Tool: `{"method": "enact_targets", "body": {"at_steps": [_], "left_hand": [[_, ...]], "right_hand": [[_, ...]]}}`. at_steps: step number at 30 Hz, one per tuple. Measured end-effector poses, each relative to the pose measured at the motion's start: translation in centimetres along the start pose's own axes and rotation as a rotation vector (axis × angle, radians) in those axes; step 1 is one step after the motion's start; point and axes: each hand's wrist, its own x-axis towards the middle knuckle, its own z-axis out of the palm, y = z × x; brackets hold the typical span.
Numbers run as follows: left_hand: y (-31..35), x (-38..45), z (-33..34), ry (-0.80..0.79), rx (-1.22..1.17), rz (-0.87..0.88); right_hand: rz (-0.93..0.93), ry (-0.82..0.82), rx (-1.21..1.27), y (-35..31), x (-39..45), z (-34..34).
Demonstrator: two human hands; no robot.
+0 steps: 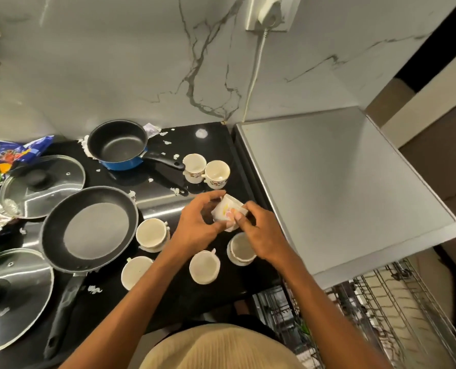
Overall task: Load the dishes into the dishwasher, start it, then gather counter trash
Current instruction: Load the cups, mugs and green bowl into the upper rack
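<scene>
Both hands (203, 219) hold tilted cup (228, 213); six cups on counter (216, 139).

A single wide-angle head camera looks steeply down from above the person's chest onto the glossy black countertop (213, 286), close enough that both forearms fill the lower middle. It faces the veined white marble wall (115, 62) (straight lines bow near the edges). The grey steel dishwasher top (341, 187) and wire rack (386, 315) sit at right
</scene>
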Motion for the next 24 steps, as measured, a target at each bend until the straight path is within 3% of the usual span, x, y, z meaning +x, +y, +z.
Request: {"method": "enact_targets", "body": {"at_steps": [11, 16, 24], "left_hand": [[2.6, -2.2, 9.1, -0.404, -0.003, 0.056], [3.5, -4.0, 13.9, -0.461, 0.069, 0.075], [3.9, -7.5, 22.8, -0.5, 0.198, -0.063]], "right_hand": [[0.302, 0.428, 0.454, 4.5, -10.2, -4.4], [0.393, 0.528, 0.633, 6.4, -14.7, -6.9], [0.451, 0.704, 0.303, 12.4, -21.9, -9.5]]}}
